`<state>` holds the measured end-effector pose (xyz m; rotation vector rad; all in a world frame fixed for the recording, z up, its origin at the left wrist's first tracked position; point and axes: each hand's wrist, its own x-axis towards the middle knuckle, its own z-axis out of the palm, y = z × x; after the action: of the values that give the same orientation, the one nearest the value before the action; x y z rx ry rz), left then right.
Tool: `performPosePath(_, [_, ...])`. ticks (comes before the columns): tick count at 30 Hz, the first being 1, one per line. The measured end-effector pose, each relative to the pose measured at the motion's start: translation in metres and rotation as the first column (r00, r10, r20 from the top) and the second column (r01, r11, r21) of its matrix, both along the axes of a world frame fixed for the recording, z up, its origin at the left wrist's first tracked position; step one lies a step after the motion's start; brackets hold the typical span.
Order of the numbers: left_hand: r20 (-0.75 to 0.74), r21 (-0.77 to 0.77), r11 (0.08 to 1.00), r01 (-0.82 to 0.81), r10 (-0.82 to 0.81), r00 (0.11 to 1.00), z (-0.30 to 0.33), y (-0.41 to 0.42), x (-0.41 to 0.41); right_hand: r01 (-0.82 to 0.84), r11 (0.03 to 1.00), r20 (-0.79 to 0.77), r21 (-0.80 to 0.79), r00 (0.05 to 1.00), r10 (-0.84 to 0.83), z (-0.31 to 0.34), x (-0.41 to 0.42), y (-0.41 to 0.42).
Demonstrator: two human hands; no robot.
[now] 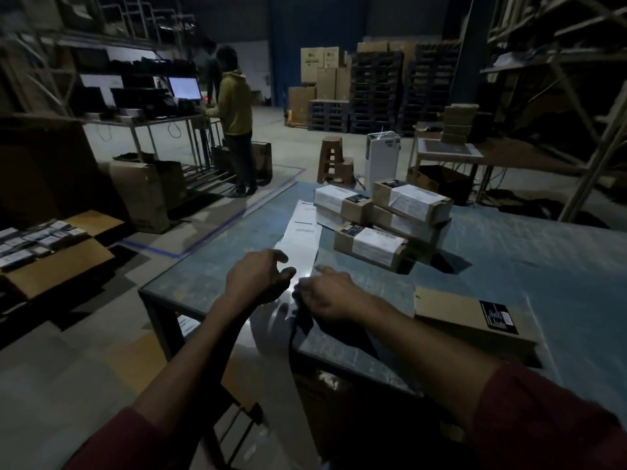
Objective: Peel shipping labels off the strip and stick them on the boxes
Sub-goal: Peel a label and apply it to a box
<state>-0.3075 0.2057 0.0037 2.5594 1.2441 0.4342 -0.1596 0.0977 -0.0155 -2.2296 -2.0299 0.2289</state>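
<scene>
Fingers on the left hand are loosely curled and spread, hovering over the strip without clearly gripping it. Right hand is curled at the strip's near edge; looks like a pinch, but it's too dark to tell. That strip is long, glossy white paper running from the table's near edge toward the far side. Just right of it sit stacked boxes, flat brown cardboard with white labels wrapped on. One plain box lies near right, with only a black printed patch.
</scene>
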Motion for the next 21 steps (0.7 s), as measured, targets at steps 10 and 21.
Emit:
performPosePath(10, [-0.054,0.054,0.999,0.001,0.002,0.999,-0.047,0.035,-0.007,0.077,0.969,-0.233,0.234,0.972,-0.021,0.003,-0.005,0.010])
performPosePath(21, [0.138,0.032,0.999,0.034,-0.038,0.990,-0.052,0.024,-0.038,0.229,0.952,-0.235,0.204,0.955,-0.180,-0.010,0.016,0.064])
